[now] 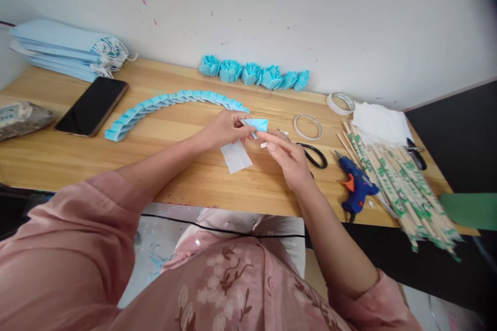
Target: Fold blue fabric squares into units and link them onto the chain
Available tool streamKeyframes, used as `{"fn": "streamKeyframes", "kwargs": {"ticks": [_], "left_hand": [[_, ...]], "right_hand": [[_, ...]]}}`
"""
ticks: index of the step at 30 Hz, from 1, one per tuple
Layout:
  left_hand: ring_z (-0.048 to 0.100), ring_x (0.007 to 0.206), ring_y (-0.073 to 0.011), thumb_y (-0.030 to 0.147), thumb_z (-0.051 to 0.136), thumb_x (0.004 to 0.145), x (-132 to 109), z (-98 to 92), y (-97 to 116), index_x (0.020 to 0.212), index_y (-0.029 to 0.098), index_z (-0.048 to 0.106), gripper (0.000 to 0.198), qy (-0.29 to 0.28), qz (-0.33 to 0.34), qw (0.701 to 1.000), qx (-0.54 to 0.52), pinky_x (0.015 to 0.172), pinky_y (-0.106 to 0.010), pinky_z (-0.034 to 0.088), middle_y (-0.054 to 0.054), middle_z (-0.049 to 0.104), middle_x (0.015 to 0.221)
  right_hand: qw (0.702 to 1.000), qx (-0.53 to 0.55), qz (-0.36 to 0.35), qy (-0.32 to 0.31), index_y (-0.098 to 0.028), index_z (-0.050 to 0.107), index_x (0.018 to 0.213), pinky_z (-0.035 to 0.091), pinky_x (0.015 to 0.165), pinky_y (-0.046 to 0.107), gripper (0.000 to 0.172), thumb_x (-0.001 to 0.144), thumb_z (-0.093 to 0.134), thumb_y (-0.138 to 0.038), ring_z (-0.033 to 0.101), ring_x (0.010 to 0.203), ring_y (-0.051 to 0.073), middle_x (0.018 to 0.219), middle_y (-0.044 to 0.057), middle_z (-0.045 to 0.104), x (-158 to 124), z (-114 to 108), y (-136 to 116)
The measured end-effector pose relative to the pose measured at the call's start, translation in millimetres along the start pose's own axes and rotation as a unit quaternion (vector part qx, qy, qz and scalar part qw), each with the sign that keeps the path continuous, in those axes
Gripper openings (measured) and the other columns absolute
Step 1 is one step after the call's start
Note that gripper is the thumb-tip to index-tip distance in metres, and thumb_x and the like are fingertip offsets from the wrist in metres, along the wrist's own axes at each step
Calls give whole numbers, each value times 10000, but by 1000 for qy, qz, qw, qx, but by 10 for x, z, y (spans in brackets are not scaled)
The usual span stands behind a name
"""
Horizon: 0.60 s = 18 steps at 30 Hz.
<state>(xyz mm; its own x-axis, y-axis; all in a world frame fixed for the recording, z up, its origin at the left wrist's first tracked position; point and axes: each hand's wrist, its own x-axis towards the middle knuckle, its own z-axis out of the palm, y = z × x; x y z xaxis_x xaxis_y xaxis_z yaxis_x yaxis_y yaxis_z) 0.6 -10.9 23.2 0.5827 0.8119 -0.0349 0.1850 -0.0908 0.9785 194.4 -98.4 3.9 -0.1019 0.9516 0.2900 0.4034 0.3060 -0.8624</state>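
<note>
Wooden counter (pixel 174 165): your left hand (pixel 225 128) pinches the folded blue piece (pixel 257 124); right hand (pixel 289 158), fingers pressed together, touches its edge.

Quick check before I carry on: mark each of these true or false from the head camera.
1. The left hand and right hand both touch the blue folded piece. True.
2. The glue gun is in the right hand. False: it lies on the table, right of the scissors.
3. The phone lies beside the left end of the pleated strip. True.
4. The scissors rest on the phone. False: they lie by the right hand.
</note>
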Motion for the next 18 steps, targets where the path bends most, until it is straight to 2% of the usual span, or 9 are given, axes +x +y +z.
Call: {"fn": "streamKeyframes", "kwargs": {"ticks": [5,11,14,18], "left_hand": [[508,522,-64,350,681,823,-1,-4,-26,803,146,635,210,25,18,999,19,490,-189,392,1,669,697],[474,527,-63,323,652,842,-15,2,-39,797,154,631,176,46,30,998,23,506,-194,368,12,630,667],[476,539,-68,345,650,845,-27,4,-36,763,156,632,207,43,25,998,41,509,-192,357,18,605,636],[531,588,-79,380,675,819,-26,2,-23,759,151,625,242,29,18,998,50,532,-184,399,0,652,690]], "right_hand": [[1000,3,0,11,-292,771,1148,509,1045,449,399,926,583,-565,658,1203,244,1251,61,735,-10,-1,25],[1000,12,-3,13,-282,765,1161,516,1037,442,375,936,593,-527,668,1187,238,1243,63,737,-16,-5,27],[1000,19,0,6,-291,768,1158,513,1037,438,375,930,598,-535,666,1184,237,1253,56,730,-12,-8,20],[999,34,3,1,-285,768,1162,515,1027,418,374,924,613,-528,658,1184,235,1249,59,726,-12,-8,21]]}}
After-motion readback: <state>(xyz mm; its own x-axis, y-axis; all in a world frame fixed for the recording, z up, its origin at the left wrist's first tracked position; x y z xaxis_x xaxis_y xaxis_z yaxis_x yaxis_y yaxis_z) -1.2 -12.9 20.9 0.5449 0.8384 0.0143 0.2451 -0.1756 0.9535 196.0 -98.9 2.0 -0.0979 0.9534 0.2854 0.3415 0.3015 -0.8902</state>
